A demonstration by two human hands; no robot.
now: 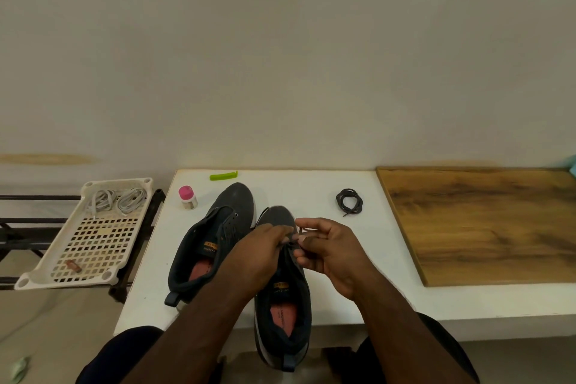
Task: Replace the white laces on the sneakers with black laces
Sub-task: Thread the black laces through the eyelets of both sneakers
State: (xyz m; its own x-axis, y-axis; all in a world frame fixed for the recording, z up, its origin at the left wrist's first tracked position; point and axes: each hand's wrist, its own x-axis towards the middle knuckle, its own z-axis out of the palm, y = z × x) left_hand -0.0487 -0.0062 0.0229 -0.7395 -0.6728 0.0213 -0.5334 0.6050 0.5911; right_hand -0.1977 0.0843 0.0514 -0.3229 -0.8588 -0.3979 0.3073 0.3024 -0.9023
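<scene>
Head view: 2 dark sneakers lie on the white surface, the left sneaker (212,240) lying near the middle, the right sneaker (282,293) with its heel past the front edge. Over its eyelets the left hand (260,254) and right hand (327,254) each pinch a black lace (296,238). A coiled spare black lace (349,201) sits toward the back edge. The white laces (117,199) lie in a perforated tray (93,254) off the surface's left edge.
</scene>
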